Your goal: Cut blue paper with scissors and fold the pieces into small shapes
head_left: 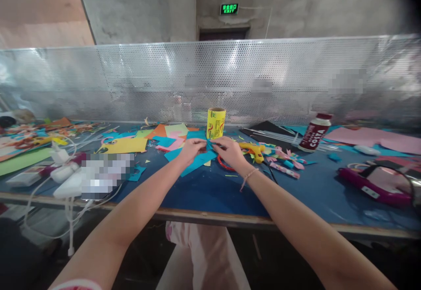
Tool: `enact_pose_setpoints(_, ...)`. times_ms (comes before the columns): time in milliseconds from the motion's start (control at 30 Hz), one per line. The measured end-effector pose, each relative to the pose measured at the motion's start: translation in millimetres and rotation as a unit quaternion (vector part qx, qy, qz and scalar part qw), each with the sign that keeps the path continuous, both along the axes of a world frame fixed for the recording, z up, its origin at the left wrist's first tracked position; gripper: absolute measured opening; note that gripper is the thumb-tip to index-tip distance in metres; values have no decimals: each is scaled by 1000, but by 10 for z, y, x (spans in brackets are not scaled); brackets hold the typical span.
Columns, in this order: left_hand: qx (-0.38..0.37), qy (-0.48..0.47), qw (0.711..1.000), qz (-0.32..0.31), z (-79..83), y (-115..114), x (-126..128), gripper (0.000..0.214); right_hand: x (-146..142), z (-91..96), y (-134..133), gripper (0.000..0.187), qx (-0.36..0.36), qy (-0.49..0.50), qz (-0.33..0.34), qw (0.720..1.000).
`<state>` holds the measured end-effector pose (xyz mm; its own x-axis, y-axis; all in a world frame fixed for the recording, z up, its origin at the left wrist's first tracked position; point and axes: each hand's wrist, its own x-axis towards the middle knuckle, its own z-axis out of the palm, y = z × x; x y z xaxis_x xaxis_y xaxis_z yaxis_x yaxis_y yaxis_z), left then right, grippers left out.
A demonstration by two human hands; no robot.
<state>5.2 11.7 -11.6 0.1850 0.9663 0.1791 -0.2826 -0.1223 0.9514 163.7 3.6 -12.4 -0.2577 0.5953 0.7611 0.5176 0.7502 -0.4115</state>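
My left hand (191, 148) and my right hand (230, 150) meet over a blue sheet of paper (196, 160) lying on the blue table top (210, 189). Both hands have their fingers pinched together on a small blue paper piece (208, 146) between them. Red-handled scissors (224, 164) lie partly under my right hand. A yellow roll (215, 123) stands upright just beyond the fingertips. A yellow glue gun (253, 150) lies to the right of my right hand.
Coloured paper sheets and scraps (131, 143) cover the table's back and left. White chargers and cables (66, 174) lie left. A dark drink bottle (315, 133) stands right, near pink sheets (371, 136) and a purple tool (375, 185). A perforated metal screen (210, 79) closes the back.
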Motion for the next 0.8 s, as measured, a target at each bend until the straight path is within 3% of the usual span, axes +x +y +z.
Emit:
enact_pose_setpoints(167,5,-5,1000,7,28,-29,6,6,-14,-20,-42,27,7,25,1,1000)
enact_pose_setpoints(333,4,-10,1000,6,28,-29,8,10,-17,-46,-31,15,20,-18,-8,1000)
enact_pose_setpoints(533,10,-8,1000,-17,12,-23,-8,20,-42,-58,-3,13,-13,25,19,999)
enact_pose_setpoints(800,51,0,998,-27,15,-45,19,21,-83,-41,15,11,-75,83,-11,994)
